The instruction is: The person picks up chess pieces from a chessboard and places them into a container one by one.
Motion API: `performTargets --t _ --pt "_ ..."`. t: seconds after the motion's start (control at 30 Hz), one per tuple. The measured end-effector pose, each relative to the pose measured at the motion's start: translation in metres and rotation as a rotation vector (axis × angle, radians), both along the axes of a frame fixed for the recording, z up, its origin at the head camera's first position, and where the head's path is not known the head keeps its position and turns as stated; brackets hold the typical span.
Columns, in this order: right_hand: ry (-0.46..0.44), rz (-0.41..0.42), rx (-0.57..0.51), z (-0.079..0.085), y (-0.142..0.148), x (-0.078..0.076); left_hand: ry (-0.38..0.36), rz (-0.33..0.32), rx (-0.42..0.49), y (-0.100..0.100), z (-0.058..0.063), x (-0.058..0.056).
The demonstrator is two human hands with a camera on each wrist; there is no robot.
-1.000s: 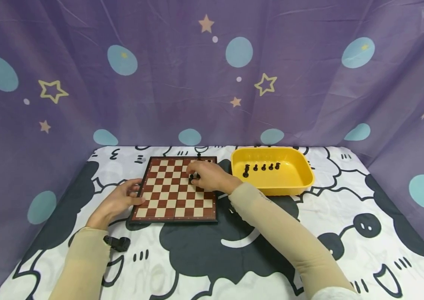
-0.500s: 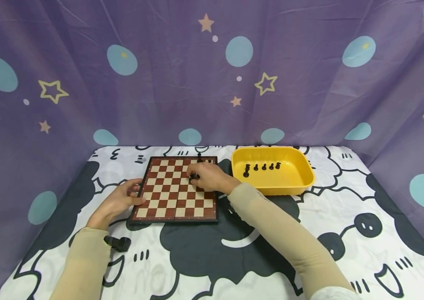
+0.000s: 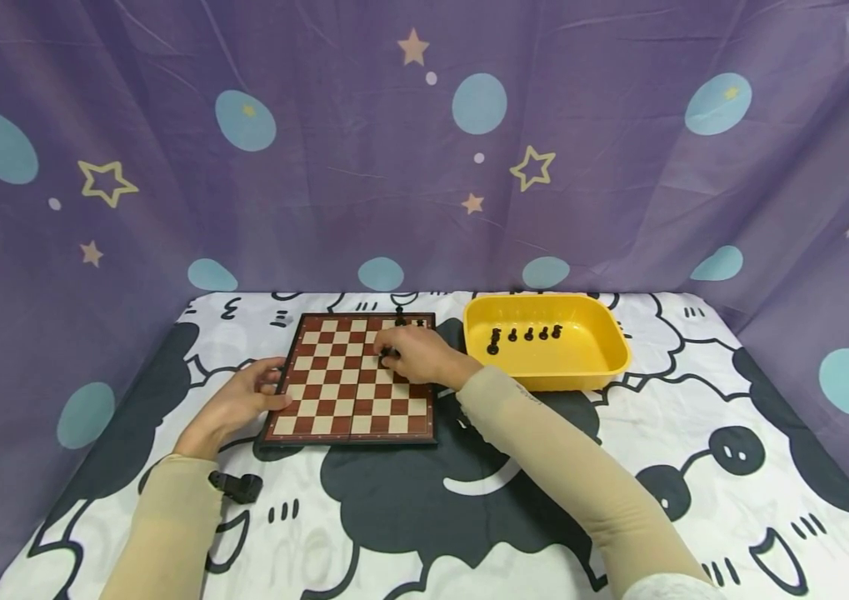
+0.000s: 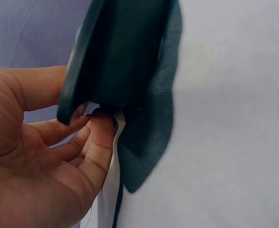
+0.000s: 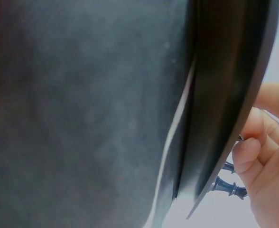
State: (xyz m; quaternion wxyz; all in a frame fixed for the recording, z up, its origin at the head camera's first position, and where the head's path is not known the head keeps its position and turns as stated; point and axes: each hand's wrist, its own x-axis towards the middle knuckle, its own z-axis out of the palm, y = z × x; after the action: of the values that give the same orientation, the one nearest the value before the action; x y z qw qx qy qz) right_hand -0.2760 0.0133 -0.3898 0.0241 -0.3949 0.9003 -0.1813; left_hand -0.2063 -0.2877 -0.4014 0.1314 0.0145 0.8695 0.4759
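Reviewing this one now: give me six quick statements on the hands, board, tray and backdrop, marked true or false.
1. The left hand grips the edge of the chessboard. True.
2. Plain white fabric hangs behind the board. False: a purple patterned curtain does.
3. The yellow tray holds black chess pieces. True.
4. The tray is left of the chessboard. False: right of it.
5. The right hand is over the chessboard. True.
6. Both hands are inside the tray. False: both are at the chessboard.

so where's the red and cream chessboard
The chessboard lies left of centre in the head view, left hand at its left edge, yellow rectangular tray to its right.
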Motion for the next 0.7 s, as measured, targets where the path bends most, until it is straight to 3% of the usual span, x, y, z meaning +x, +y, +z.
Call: performTargets --t 0.4,0.7 --pt "0.042 0.016 -0.004 0.007 0.003 0.009 -0.006 0.005 -0.001 0.001 0.000 0.000" --pt "0.053 0.015 -0.015 0.015 0.022 0.022 -0.016 0.015 0.010 0.001 0.000 0.000"
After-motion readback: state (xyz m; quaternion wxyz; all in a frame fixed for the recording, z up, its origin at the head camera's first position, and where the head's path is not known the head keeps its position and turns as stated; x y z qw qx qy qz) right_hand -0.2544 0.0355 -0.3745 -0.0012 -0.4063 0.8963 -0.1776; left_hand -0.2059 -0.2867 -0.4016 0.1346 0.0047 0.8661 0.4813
